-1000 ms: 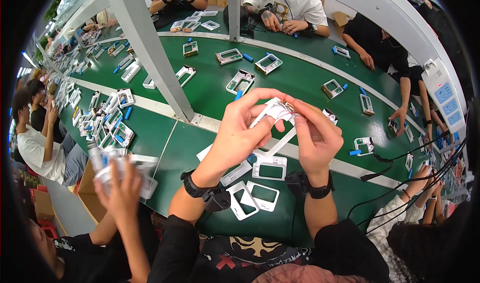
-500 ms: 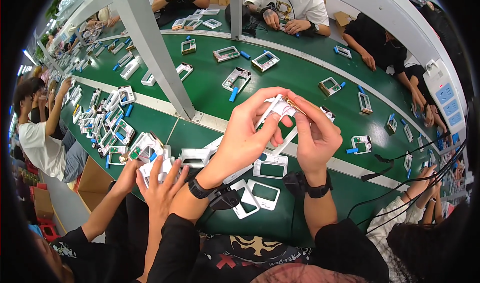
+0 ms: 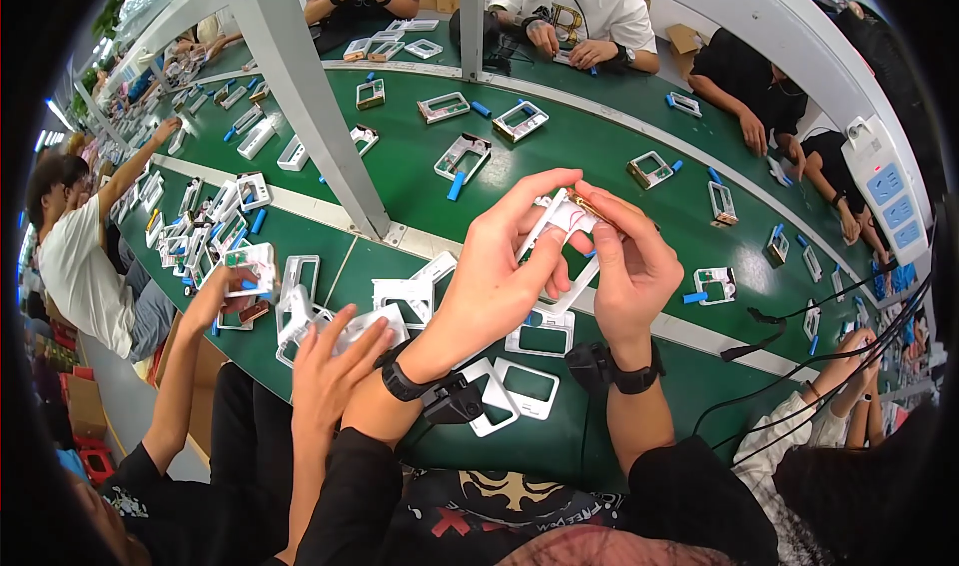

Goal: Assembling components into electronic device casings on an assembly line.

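Observation:
In front of me, above the green table, my two hands hold a white plastic frame housing [image 3: 567, 216] with a rectangular window. Closed round its left side is my left hand [image 3: 504, 271], thumb pressed near the upper end. My right hand [image 3: 637, 271] grips the right side, its fingers at a gold-coloured strip [image 3: 591, 206] along the top end. Thin red wires show inside that end; the fingers hide much of it. Under my wrists lie empty white frames, one [image 3: 527, 390] partly beside another [image 3: 487, 413].
Several frames with circuit boards and blue cylinders, such as one frame [image 3: 463, 156], lie on the green belt [image 3: 589, 191]. At left are a heap of frames [image 3: 215, 251], a co-worker's hands [image 3: 330, 366] and a grey post [image 3: 300, 96]. A socket strip [image 3: 889, 191] and black cables [image 3: 779, 386] stand right.
The frames on the belt have shifted slightly left. A co-worker at left has lifted a frame with a circuit board leftward, off the near pile. My hands keep nearly the same hold.

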A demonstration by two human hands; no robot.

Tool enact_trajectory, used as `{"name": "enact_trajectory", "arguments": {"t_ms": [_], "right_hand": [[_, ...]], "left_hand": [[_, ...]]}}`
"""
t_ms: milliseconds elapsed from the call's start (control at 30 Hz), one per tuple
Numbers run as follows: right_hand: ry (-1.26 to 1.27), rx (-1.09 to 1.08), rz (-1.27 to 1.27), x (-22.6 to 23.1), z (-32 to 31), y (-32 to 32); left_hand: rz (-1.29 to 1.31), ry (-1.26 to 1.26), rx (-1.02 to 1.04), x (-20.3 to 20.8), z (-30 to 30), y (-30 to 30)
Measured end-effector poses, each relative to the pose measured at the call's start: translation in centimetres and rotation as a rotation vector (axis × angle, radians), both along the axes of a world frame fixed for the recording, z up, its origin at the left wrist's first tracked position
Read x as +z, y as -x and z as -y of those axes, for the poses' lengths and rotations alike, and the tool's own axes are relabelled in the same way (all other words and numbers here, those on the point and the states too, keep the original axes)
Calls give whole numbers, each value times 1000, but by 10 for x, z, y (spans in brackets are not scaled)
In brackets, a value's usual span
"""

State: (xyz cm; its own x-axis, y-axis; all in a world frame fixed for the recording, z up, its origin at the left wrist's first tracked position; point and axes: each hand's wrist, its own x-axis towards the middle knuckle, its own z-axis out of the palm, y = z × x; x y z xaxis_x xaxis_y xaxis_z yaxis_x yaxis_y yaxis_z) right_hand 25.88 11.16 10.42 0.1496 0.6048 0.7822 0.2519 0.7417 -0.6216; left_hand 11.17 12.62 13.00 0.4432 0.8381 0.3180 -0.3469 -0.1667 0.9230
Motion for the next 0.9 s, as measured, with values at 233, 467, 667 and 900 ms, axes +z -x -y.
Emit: {"name": "enact_trajectory", "arguments": {"t_ms": [233, 467, 667, 900], "right_hand": [[50, 5, -14, 7, 4, 3], [140, 23, -43, 5, 3, 0], [284, 167, -145, 3, -2, -11], [407, 265, -151, 3, -6, -27]], "left_hand": [[-32, -34, 13, -2, -1, 0], [-52, -36, 53, -7, -3, -4], [-84, -20, 78, -12, -9, -7], [-75, -21, 90, -20, -11, -11]]}}
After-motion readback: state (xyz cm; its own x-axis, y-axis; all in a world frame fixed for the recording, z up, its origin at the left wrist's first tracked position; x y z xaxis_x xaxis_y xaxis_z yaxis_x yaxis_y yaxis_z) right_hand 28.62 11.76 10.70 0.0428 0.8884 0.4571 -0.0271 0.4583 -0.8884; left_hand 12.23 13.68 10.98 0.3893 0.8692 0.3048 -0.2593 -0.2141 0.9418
